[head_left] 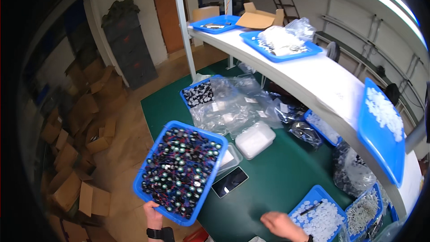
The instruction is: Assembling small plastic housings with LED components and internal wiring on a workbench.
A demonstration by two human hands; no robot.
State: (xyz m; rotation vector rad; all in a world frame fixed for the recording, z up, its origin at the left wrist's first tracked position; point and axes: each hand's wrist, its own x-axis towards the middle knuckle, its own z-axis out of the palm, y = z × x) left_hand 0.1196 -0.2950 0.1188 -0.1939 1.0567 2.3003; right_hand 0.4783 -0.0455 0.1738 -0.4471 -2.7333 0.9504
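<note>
My left hand (pixel 153 215) grips the near edge of a blue tray (pixel 139 187) and holds it tilted at the table's left edge. The tray is heaped with small dark round parts with red and blue wires (pixel 179 170); many have a pale, shiny top. My right hand (pixel 280 225) is over the table's near side, left of a blue tray of small white plastic pieces (pixel 320 217). A dark, pen-like stick (pixel 310 208) lies across those pieces. The right fingers are blurred, so whether they hold anything is unclear. A phone (pixel 230 182) lies between the held tray and my right hand.
Clear plastic bags (pixel 224 114) and a tray of black and white parts (pixel 199 94) cover the table's far side. A white plastic box (pixel 255 140) stands nearer. Overhead, a white shelf (pixel 331 85) carries more blue trays. Open cartons (pixel 69 192) crowd the floor at left.
</note>
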